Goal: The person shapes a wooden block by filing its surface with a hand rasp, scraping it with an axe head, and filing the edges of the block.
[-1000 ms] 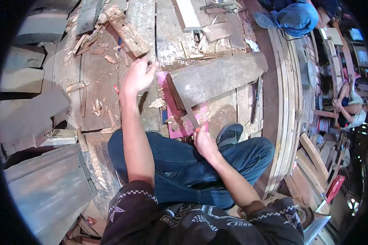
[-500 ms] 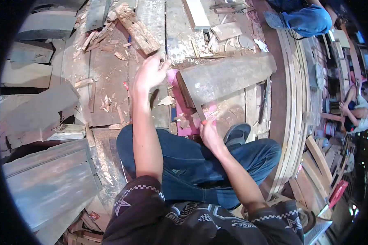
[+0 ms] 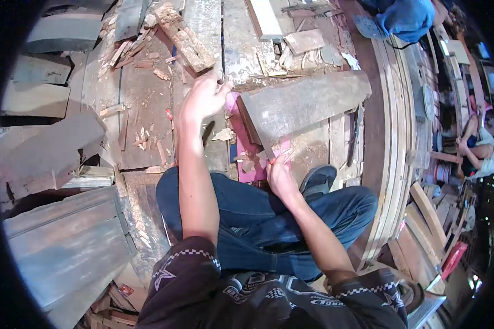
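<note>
A thick grey-brown wooden board [image 3: 307, 104] lies at an angle in front of me, partly over a pink sheet [image 3: 252, 174]. My right hand [image 3: 282, 176] is closed at the near end of a thin dark strip [image 3: 268, 151] along the board's left end. A small orange part shows at my fingers; what exactly they hold is unclear. My left hand [image 3: 203, 98] is raised beyond the board's left corner, fingers loosely bent and apart. Close to its fingertips is a rough, splintered wood block [image 3: 186, 41]. Nothing is visibly held in that hand.
Wood chips [image 3: 142, 140] and offcuts litter the plank floor. Dark boards [image 3: 66, 241] are stacked at left, and long planks [image 3: 387, 142] run along the right. A pale squared timber [image 3: 263, 19] lies ahead. Two other people sit at the upper right and far right.
My left hand has shifted slightly right, its fingers bending a little. My right fingers have changed their hold slightly at the strip's end. The board stays where it was.
</note>
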`<move>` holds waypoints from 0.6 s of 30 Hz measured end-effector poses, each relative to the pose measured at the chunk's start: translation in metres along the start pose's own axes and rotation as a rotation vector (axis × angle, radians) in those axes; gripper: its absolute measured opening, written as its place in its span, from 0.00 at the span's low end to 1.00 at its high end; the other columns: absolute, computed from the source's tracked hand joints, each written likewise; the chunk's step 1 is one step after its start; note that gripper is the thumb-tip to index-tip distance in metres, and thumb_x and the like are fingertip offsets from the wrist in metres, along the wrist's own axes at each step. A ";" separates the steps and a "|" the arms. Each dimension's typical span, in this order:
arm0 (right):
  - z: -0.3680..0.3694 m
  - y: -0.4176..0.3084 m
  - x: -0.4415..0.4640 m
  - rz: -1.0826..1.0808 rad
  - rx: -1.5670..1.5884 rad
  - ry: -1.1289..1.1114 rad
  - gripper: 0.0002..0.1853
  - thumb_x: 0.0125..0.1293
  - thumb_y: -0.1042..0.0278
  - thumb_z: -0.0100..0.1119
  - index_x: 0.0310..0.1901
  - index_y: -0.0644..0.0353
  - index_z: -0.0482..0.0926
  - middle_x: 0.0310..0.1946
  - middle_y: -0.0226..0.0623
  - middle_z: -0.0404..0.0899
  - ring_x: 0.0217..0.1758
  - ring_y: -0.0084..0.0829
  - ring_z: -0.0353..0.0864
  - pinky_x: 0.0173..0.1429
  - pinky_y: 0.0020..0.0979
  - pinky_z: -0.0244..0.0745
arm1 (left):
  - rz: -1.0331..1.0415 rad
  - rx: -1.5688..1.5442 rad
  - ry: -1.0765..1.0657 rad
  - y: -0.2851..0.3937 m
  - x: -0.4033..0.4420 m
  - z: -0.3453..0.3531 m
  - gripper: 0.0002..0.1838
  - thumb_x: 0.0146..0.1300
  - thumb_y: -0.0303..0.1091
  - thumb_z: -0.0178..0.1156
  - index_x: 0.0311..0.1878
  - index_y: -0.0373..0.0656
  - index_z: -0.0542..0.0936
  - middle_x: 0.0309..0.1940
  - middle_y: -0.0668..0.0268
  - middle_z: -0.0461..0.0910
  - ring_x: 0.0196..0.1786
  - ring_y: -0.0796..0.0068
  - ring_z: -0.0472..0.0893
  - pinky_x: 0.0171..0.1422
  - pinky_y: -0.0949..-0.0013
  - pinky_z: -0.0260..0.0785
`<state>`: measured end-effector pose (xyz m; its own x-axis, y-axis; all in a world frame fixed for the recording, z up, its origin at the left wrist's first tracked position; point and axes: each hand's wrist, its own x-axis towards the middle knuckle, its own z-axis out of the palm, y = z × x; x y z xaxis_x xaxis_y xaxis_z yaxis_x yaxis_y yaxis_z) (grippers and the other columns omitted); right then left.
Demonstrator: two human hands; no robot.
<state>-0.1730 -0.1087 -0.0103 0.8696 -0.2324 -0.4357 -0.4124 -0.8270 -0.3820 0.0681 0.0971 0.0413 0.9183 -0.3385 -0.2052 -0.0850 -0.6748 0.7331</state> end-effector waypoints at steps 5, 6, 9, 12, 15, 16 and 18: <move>-0.006 0.018 -0.021 0.010 -0.005 -0.069 0.18 0.75 0.61 0.42 0.45 0.75 0.64 0.30 0.68 0.79 0.36 0.65 0.81 0.40 0.58 0.76 | 0.049 -0.096 0.061 -0.010 0.000 0.006 0.23 0.67 0.45 0.58 0.53 0.33 0.78 0.48 0.42 0.80 0.54 0.46 0.80 0.59 0.52 0.70; -0.018 0.012 -0.027 0.044 -0.044 -0.091 0.18 0.75 0.61 0.42 0.45 0.74 0.64 0.30 0.68 0.80 0.36 0.65 0.81 0.40 0.58 0.76 | 0.029 -0.091 0.071 -0.010 -0.002 0.004 0.23 0.67 0.45 0.58 0.54 0.33 0.78 0.48 0.42 0.80 0.54 0.46 0.80 0.59 0.52 0.70; -0.020 0.010 -0.015 -0.002 -0.001 -0.049 0.15 0.73 0.65 0.47 0.43 0.73 0.64 0.29 0.68 0.78 0.37 0.66 0.80 0.39 0.58 0.75 | -0.012 -0.065 0.048 -0.008 -0.002 0.000 0.22 0.67 0.44 0.58 0.55 0.35 0.78 0.46 0.42 0.81 0.51 0.44 0.80 0.57 0.51 0.71; -0.007 0.004 0.013 -0.110 0.028 0.060 0.14 0.73 0.66 0.48 0.41 0.73 0.65 0.28 0.67 0.78 0.36 0.68 0.79 0.38 0.58 0.74 | 0.034 -0.082 0.022 0.007 -0.005 -0.001 0.22 0.67 0.42 0.58 0.55 0.33 0.76 0.44 0.42 0.81 0.50 0.45 0.81 0.56 0.52 0.72; -0.019 -0.010 0.012 -0.102 0.029 0.026 0.13 0.72 0.70 0.48 0.41 0.75 0.63 0.28 0.67 0.78 0.35 0.67 0.79 0.38 0.58 0.74 | 0.032 -0.169 0.029 0.010 -0.009 0.000 0.23 0.67 0.41 0.58 0.57 0.33 0.75 0.46 0.42 0.81 0.50 0.46 0.81 0.56 0.52 0.72; -0.020 0.001 0.002 -0.094 0.033 -0.005 0.14 0.72 0.69 0.48 0.41 0.76 0.63 0.28 0.66 0.78 0.35 0.67 0.79 0.38 0.58 0.74 | 0.025 -0.129 0.001 0.006 -0.008 0.000 0.25 0.68 0.42 0.57 0.61 0.33 0.73 0.50 0.42 0.79 0.53 0.46 0.80 0.59 0.54 0.71; -0.019 0.023 -0.017 -0.082 0.037 -0.062 0.15 0.73 0.69 0.48 0.42 0.76 0.61 0.28 0.66 0.78 0.34 0.66 0.80 0.38 0.57 0.75 | 0.013 -0.053 -0.050 -0.004 0.000 -0.001 0.30 0.69 0.45 0.56 0.68 0.35 0.69 0.58 0.42 0.77 0.60 0.48 0.78 0.65 0.57 0.69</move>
<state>-0.1919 -0.1332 0.0040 0.8826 -0.1316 -0.4513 -0.3515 -0.8223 -0.4476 0.0686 0.1012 0.0391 0.8966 -0.3807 -0.2263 -0.0754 -0.6348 0.7690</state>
